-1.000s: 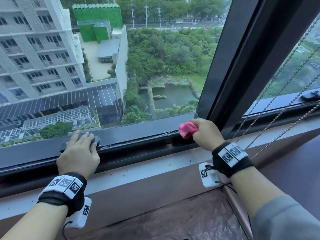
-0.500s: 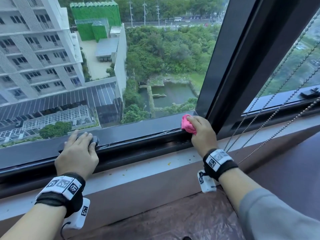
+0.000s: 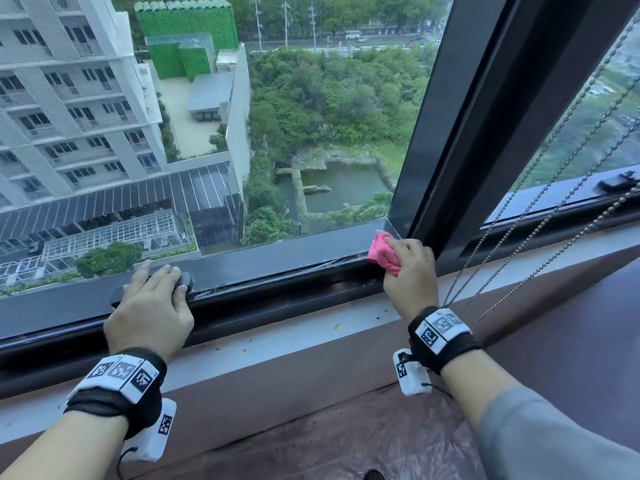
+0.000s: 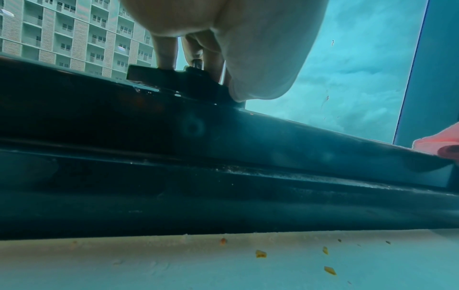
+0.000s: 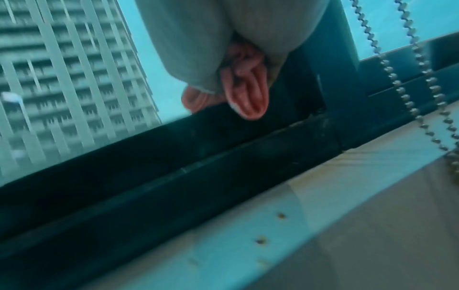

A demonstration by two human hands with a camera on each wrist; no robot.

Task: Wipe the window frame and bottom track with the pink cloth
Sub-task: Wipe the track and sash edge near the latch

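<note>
My right hand point(image 3: 407, 268) grips a bunched pink cloth point(image 3: 381, 252) and presses it onto the dark bottom sash rail point(image 3: 277, 256) where that rail meets the upright frame post point(image 3: 460, 133). Pink folds of the cloth point(image 5: 248, 98) hang below the palm in the right wrist view. Below the rail runs the dark bottom track point(image 3: 284, 292), dusty along its edge point(image 4: 273, 172). My left hand point(image 3: 152, 299) rests on the black window handle point(image 3: 183, 282), fingers curled over the handle point(image 4: 174, 78). The cloth point(image 4: 437, 144) also shows at the right edge of the left wrist view.
A pale sill point(image 3: 277, 337) below the track carries small yellow crumbs point(image 4: 261, 254). Beaded blind chains point(image 3: 540, 244) hang just right of my right hand. A second window pane with a black latch point(image 3: 620, 183) lies beyond the post. Brown plastic-covered surface point(image 3: 311, 441) lies nearest me.
My right hand slid the pink cloth rightward and up along the sash rail into the corner by the post. The left hand stayed on the handle.
</note>
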